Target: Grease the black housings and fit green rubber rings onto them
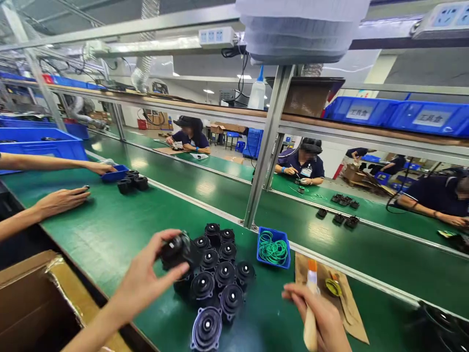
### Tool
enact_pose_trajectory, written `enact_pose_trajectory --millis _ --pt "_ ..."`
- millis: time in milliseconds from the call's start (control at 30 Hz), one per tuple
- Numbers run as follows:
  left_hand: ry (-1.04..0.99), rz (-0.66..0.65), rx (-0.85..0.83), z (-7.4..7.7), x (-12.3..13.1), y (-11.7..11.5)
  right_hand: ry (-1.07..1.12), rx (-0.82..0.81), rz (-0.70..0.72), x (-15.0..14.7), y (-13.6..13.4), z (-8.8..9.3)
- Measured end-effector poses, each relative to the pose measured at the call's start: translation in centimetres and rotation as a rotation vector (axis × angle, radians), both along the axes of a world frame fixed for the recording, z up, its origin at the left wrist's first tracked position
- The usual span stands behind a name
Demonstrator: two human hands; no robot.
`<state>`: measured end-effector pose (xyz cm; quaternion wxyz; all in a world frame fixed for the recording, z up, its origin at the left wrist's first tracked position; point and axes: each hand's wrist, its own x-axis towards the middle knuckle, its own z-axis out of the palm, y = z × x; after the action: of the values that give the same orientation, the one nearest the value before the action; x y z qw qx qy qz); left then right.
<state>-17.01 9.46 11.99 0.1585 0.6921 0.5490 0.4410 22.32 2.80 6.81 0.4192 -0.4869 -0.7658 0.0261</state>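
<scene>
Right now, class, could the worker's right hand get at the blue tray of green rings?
Probably yes. The right hand sits close to the blue tray, with bare green table between them; the black parts lie off to the left. It grips a brush, though.

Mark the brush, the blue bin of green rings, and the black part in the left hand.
brush (311, 279): head view, pale upper section
blue bin (273, 264): head view, front wall
black part (175, 250): head view, top of body

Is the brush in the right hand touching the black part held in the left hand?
Apart. The head view shows the brush in the right hand well clear of the black part in the left hand, with the cluster of parts between.
</scene>
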Motion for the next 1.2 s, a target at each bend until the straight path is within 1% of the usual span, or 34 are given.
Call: enact_pose_trajectory --millis 33,67,100,133,200,233,300,333,400,467,533,633,733,800,867,933,1000,1067,1100,1133,1200 --pt "0.004 -0.086 -0.013 0.0 2.4 -2.4 -0.13 0.003 0.028 0.6 1.9 0.5" --pt "0.013 -0.172 -0.03 -0.3 4.7 -4.5 -0.269 -0.031 0.022 1.1 3.9 1.0" --pt "0.015 -0.262 -0.035 -1.0 7.0 -6.3 -0.412 -0.082 0.007 1.4 5.9 1.4" --pt "0.001 -0.365 -0.038 -2.1 9.1 -7.7 -0.462 -0.113 0.02 1.5 7.9 1.6" --pt "-0.015 -0.605 -0.043 -5.0 12.6 -9.5 -0.533 -0.156 0.056 1.4 11.2 1.7" --pt "-0.034 -0.631 -0.058 -6.6 13.9 -9.9 -0.556 -0.176 0.074 1.3 12.5 1.5" --pt "-0.087 -0.518 -0.113 -9.5 15.8 -10.2 -0.603 -0.213 0.1 1.0 14.0 1.0" --pt "-0.108 -0.481 -0.129 -10.6 16.3 -10.2 -0.621 -0.228 0.109 1.0 14.5 0.7" --pt "-0.15 -0.448 -0.158 -12.0 16.8 -9.8 -0.639 -0.249 0.126 1.1 14.9 0.3" --pt "-0.173 -0.433 -0.2 -12.4 16.7 -9.4 -0.637 -0.258 0.136 1.4 15.1 -0.1" --pt "-0.182 -0.405 -0.236 -12.3 16.6 -9.1 -0.619 -0.257 0.142 1.8 15.3 -0.2" --pt "-0.217 -0.365 -0.228 -12.0 16.6 -9.1 -0.561 -0.228 0.147 2.3 15.6 0.0" --pt "-0.261 -0.367 -0.209 -12.0 16.6 -9.4 -0.453 -0.134 0.136 2.5 14.5 0.7" --pt "-0.278 -0.377 -0.219 -12.1 16.7 -9.6 -0.369 -0.057 0.141 2.5 12.3 1.2" --pt "-0.295 -0.373 -0.243 -12.2 16.7 -9.6 -0.293 0.005 0.181 2.1 8.8 1.6" --pt "-0.31 -0.355 -0.28 -12.4 16.8 -9.7 -0.219 0.062 0.26 1.4 4.7 1.7" --pt "-0.316 -0.343 -0.313 -12.5 16.8 -9.7 -0.139 0.138 0.411 0.6 0.9 1.7" --pt "-0.305 -0.353 -0.317 -12.6 16.8 -9.7 -0.166 0.123 0.503 -0.1 -1.7 1.5" --pt "-0.292 -0.36 -0.299 -12.6 16.7 -9.8 -0.189 0.099 0.52 -0.4 -2.5 1.4" --pt "-0.271 -0.367 -0.267 -12.5 16.7 -9.8 -0.195 0.076 0.518 -0.6 -3.0 1.4" --pt "-0.217 -0.381 -0.162 -12.4 16.6 -9.7 -0.146 0.038 0.472 -0.6 -3.2 1.2"
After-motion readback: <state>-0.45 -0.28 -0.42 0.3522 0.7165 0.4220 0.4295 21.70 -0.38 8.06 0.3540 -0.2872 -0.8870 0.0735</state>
